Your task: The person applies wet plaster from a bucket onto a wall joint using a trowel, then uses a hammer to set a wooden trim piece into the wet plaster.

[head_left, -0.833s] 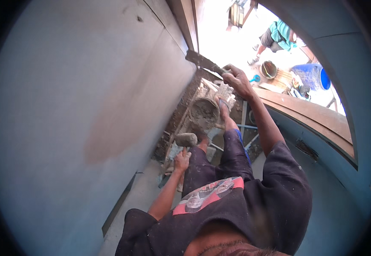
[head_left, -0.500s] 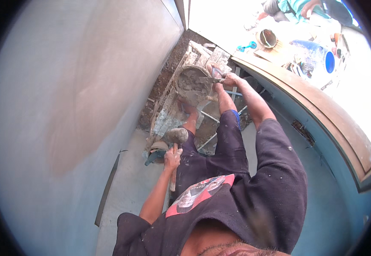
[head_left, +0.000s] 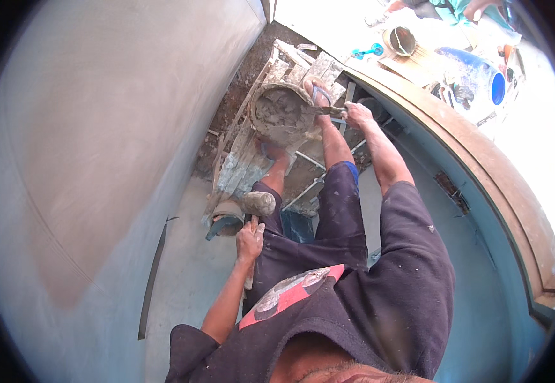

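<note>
In my left hand [head_left: 249, 241], closed round its wooden handle, is a mallet [head_left: 259, 203] with a rounded, grey-caked head pointing away from me. My right hand [head_left: 358, 115] grips a trowel [head_left: 330, 110] and reaches out over the planks. The trowel's blade points left, at the right rim of a round bucket [head_left: 254, 110]. Wet grey mortar [head_left: 281, 107] fills that bucket, which stands between my feet. My sandalled right foot [head_left: 318, 89] is just beyond the trowel.
Mortar-smeared planks [head_left: 234, 167] carry the bucket and my feet. A smaller container [head_left: 229, 210] stands beside the mallet head. A grey wall [head_left: 105, 153] rises at left; a wooden sill [head_left: 456, 131] runs along the right. Outside lie a blue barrel [head_left: 469, 67] and another bucket [head_left: 400, 41], near another person.
My right hand has drawn the trowel rightward, from above the mortar to the bucket's rim. The whole view has shifted a little. My left hand still holds the mallet.
</note>
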A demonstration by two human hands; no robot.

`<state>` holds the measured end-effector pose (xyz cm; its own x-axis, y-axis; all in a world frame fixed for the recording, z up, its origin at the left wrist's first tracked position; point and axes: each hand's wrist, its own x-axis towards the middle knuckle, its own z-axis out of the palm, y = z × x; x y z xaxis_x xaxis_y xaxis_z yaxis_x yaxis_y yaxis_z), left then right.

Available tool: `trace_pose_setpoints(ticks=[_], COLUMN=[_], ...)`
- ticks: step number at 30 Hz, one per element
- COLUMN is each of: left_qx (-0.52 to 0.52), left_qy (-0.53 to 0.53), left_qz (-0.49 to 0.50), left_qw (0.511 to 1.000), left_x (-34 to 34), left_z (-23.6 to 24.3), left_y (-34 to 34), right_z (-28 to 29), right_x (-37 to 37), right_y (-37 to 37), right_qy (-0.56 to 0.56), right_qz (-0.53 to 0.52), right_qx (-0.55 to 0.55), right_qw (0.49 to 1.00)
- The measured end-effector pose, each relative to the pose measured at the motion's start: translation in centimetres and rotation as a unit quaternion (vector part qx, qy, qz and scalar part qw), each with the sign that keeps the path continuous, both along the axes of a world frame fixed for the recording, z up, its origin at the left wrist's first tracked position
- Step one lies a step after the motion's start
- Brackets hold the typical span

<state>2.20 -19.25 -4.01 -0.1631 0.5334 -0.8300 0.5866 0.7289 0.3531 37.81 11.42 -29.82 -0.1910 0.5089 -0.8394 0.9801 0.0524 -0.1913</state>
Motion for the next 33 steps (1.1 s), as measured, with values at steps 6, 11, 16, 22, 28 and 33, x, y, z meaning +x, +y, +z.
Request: trace_pose_setpoints(ticks=[6, 11, 16, 22, 28, 33], left_qx=[0.005, 0.021, 0.021, 0.075, 0.089, 0.126], left_qy=[0.023, 0.025, 0.027, 0.044, 0.083, 0.057], left_qz=[-0.106, -0.117, -0.16, -0.076, -0.111, -0.055], left_qw=[0.994, 0.993, 0.987, 0.993, 0.986, 0.989], left_x=[-0.4, 0.1, -1.4, -2.6, -5.2, -4.0], left_z=[-0.2, -0.8, -0.1, 4.1, 4.8, 10.8], left_y=[0.1, -0.4, 0.3, 3.8, 5.9, 11.1], right_z=[6.6, 23.1, 42.5, 53.1, 55.0, 56.0], right_x=[4.7, -4.4, -12.6, -16.9, -18.6, -17.7], right_y=[0.2, 4.7, 11.1, 16.6, 18.9, 21.5], right_qy=[0.015, 0.234, 0.382, 0.424, 0.393, 0.414], right_qz=[-0.076, -0.29, -0.338, -0.229, -0.2, -0.22], right_qx=[0.091, 0.2, 0.338, 0.495, 0.521, 0.43], right_qw=[0.993, 0.906, 0.791, 0.723, 0.731, 0.772])
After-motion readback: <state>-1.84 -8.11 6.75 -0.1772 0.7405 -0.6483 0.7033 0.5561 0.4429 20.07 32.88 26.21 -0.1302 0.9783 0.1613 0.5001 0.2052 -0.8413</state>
